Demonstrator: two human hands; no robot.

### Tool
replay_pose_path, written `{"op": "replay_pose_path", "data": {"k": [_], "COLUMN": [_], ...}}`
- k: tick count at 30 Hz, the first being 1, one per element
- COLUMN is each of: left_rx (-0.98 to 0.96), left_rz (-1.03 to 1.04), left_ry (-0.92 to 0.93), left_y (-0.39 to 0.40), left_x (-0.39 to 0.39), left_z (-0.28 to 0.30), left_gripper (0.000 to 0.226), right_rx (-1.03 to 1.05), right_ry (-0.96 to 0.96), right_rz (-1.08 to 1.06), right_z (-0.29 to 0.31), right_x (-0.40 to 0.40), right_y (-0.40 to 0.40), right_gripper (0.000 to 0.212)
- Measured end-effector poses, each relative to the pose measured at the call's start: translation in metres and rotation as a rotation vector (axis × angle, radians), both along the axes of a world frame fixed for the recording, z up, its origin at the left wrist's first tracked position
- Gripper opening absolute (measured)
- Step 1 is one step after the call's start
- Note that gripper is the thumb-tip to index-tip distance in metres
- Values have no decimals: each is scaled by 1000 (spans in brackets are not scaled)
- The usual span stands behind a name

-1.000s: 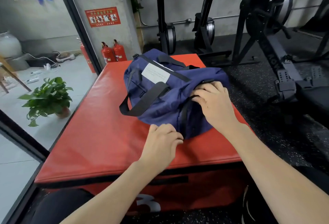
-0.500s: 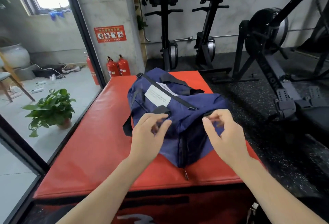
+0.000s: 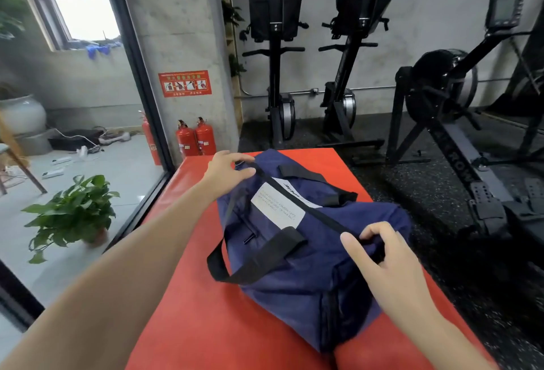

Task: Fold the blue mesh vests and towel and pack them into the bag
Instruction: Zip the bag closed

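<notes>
A navy blue duffel bag (image 3: 297, 275) with black straps and a white label lies on the red padded block (image 3: 206, 325). Its black zipper line runs closed along the top. My left hand (image 3: 226, 171) reaches to the bag's far end and pinches the fabric by the zipper's end. My right hand (image 3: 382, 255) pinches the near end of the zipper line, fingers curled around the dark edge. No vests or towel show outside the bag.
A glass wall (image 3: 126, 75) runs along the left of the block, with a potted plant (image 3: 73, 216) beyond it. Two red fire extinguishers (image 3: 195, 138) stand by the pillar. Rowing machines (image 3: 459, 122) and black rubber floor lie behind and to the right.
My left hand moved from the bag's near side to its far end. My right hand stays at the near end of the zipper. The camera tilted up.
</notes>
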State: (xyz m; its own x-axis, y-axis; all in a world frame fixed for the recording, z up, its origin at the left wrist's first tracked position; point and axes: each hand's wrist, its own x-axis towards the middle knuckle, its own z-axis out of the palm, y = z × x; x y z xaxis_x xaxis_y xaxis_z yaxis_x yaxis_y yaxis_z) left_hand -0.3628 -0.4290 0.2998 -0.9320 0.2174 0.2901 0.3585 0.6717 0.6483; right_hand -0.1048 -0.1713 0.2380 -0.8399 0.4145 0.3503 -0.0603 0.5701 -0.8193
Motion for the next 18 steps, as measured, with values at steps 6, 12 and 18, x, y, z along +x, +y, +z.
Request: {"op": "replay_pose_path", "data": {"k": [6, 12, 18], "left_rx": [138, 45, 85], "left_rz": [-118, -67, 82], "left_ry": [-267, -210, -193], "left_y": [4, -2, -36], "left_x": [-51, -44, 17], "left_z": [-5, -22, -18], "left_gripper": [25, 20, 23], "right_rx": [0, -7, -12], "right_ry": [15, 4, 30], "right_rz": [6, 51, -55], "right_z": [2, 10, 33], "right_x": [-25, -38, -72], "right_y": [12, 30, 79], "right_gripper": [28, 28, 37]}}
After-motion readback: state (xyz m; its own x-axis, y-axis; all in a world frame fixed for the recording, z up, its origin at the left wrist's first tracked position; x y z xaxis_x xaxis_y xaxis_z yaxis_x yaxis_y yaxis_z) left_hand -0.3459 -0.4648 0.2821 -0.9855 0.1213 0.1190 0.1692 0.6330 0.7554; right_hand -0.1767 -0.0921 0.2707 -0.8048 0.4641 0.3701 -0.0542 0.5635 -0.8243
